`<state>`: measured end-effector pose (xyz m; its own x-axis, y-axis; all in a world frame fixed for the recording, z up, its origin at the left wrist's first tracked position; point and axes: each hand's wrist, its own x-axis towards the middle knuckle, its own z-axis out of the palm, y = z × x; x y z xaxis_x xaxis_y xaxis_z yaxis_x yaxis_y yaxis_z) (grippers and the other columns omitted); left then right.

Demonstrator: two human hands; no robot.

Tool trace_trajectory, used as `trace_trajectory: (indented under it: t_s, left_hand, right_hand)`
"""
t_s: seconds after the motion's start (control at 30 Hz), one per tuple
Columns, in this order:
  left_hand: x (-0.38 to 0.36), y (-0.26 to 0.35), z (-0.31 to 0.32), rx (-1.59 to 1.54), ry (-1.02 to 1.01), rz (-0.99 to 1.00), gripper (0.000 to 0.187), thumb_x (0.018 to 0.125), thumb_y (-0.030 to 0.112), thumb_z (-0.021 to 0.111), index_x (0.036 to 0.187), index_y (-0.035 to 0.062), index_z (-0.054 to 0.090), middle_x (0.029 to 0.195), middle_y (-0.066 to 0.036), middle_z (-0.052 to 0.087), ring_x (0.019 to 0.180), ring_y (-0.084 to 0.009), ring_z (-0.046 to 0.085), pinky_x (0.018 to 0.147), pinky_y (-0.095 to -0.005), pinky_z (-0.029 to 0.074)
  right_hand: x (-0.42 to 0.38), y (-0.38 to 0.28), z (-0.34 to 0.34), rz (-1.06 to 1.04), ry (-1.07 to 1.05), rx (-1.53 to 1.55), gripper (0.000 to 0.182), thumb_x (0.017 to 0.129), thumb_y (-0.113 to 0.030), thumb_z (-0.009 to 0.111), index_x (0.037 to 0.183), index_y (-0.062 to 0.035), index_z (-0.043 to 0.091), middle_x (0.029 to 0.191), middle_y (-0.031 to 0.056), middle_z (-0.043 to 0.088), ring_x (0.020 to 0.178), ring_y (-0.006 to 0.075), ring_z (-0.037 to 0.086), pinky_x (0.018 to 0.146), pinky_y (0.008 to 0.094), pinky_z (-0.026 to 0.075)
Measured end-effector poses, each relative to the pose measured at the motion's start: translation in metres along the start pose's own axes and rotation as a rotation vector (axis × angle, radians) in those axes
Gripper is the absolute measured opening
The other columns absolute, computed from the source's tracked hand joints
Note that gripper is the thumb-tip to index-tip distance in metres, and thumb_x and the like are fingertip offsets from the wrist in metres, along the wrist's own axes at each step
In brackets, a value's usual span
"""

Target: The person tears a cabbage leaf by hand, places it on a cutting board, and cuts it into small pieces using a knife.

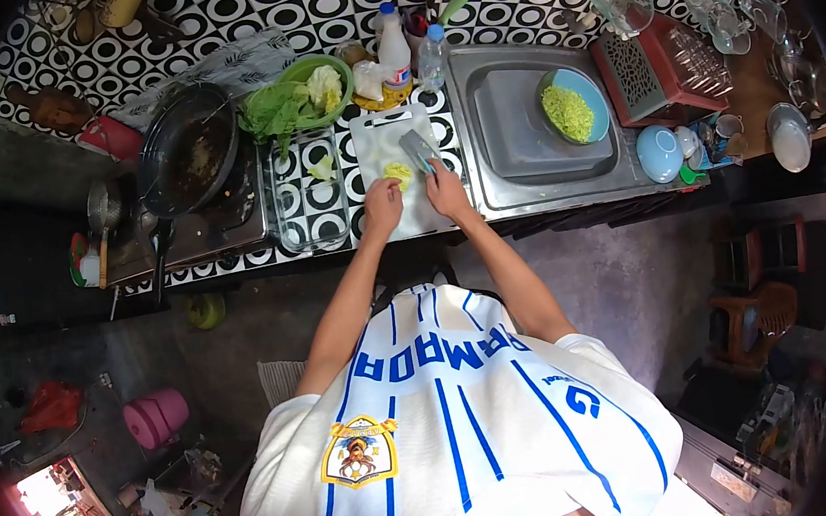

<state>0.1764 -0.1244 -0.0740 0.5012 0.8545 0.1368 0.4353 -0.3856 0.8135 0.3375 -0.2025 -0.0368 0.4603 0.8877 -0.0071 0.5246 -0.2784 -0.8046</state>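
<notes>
My right hand (445,190) is wrapped round the handle of a broad-bladed knife (417,148), its blade pointing up and left over a white cutting board (376,143). Beside it, my left hand (385,204) is closed at the board's left edge, its fingertips against a small pile of cut yellow-green cabbage (400,174). Whether those fingers pinch a piece or only press on it is hard to make out. Left of the board, a loose leaf piece (323,169) lies in a clear glass dish (308,208).
A green basket (347,85) of leafy vegetables stands behind the board, near a white bottle (394,48) and a water bottle (432,60). Right is a steel sink (486,193) with a blue bowl (599,109) of shredded vegetable. A black wok (189,145) sits on the stove at left.
</notes>
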Motion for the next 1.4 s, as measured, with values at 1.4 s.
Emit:
trace_trajectory:
  t_s: [1.4]
  left_hand:
    - [0.01,-0.011,0.003,0.665,-0.13,0.096,0.066,0.09,0.032,0.064,0.151,0.0139,0.046,0.142,-0.02,0.041,0.131,-0.0376,0.037,0.105,-0.052,0.033]
  right_hand:
    - [-0.067,0.011,0.032,-0.166,-0.163,-0.476,0.07,0.095,-0.017,0.055,0.158,-0.0097,0.027,0.072,0.0198,0.069,0.063,0.0387,0.067,0.065,0.0513,0.055]
